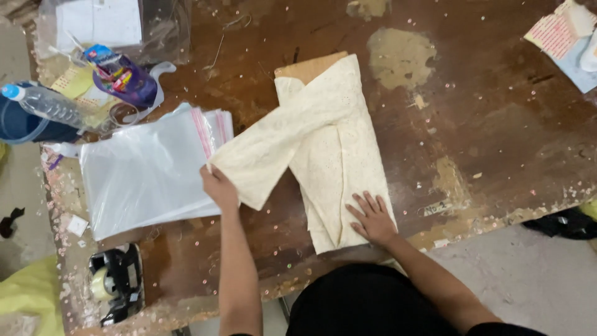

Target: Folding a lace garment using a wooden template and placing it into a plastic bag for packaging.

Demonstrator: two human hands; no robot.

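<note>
Lying on the tabletop (497,124), the cream fabric (329,143) runs toward twelve o'clock from your hands. Your right hand (373,218) presses flat, fingers spread, on its near end; your left hand (219,186) pinches the folded flap's corner at nine o'clock.

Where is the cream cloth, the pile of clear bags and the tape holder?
cream cloth (339,134), head view, on its folded middle.
pile of clear bags (146,174), head view, on the top bag.
tape holder (115,283), head view, on its black body.

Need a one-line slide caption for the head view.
Left hand grips a flap of cream fabric while right hand presses it flat on a worn wooden table, beside clear plastic bags.
</note>
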